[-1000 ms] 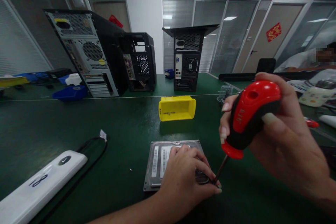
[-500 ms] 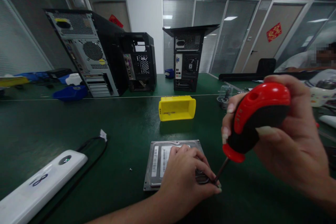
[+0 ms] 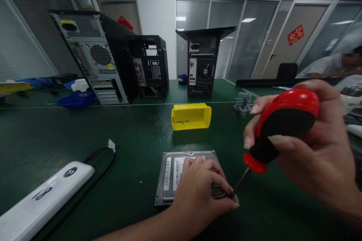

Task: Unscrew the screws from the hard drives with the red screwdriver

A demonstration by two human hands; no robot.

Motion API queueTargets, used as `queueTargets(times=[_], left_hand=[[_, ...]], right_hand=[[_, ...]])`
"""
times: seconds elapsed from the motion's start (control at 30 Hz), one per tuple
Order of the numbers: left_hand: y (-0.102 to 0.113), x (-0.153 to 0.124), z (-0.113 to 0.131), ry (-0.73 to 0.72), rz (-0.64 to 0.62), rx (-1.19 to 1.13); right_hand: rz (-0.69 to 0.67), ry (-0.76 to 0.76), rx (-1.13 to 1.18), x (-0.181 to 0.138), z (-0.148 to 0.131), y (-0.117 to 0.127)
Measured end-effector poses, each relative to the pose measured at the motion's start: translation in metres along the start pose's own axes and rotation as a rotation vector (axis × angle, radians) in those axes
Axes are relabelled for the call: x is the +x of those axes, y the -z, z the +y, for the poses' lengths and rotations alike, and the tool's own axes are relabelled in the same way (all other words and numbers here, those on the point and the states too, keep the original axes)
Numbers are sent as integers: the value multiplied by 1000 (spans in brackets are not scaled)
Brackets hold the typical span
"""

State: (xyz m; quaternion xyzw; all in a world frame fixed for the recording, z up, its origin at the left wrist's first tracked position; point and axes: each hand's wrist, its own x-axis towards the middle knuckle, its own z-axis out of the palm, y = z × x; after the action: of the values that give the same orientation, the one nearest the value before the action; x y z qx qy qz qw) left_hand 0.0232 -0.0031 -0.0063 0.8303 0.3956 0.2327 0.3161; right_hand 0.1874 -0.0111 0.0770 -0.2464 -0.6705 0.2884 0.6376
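Observation:
A silver hard drive (image 3: 166,192) lies flat on the green table, with white barcode labels on its top. My left hand (image 3: 199,186) presses over its right half, thumb and forefinger closed around the near right corner. Much of the drive is hidden under that hand. Wrapped in my right hand (image 3: 319,147) is a red and black screwdriver (image 3: 285,128) with a bulky handle. Its shaft slants down to the left, and the tip reaches the corner beside my left fingertips. A tiny screw (image 3: 141,182) lies on the table left of the drive.
Beyond the drive stands a yellow bin (image 3: 191,118). Several computer cases line the back, including a black one (image 3: 202,64). A white power bank (image 3: 48,199) with a black cable is at left. A clear plastic item (image 3: 242,105) stands at right; a person (image 3: 322,66) sits farther back.
The screwdriver handle has turned and shifted slightly right, and my right fingers have changed position on it. The tip stays at the drive's corner. My left hand has hardly moved.

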Motion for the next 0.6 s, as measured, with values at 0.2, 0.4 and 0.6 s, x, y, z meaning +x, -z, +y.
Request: queueTargets(times=[0.2, 0.4, 0.6], left_hand=[[-1, -1, 1, -9, 6, 3], [-1, 0, 1, 3, 10, 0], [1, -1, 0, 8, 4, 1]], right_hand=[[-22, 22, -23, -2, -3, -1], [44, 71, -146, -6, -3, -4], [-23, 93, -148, -8, -4, -2]])
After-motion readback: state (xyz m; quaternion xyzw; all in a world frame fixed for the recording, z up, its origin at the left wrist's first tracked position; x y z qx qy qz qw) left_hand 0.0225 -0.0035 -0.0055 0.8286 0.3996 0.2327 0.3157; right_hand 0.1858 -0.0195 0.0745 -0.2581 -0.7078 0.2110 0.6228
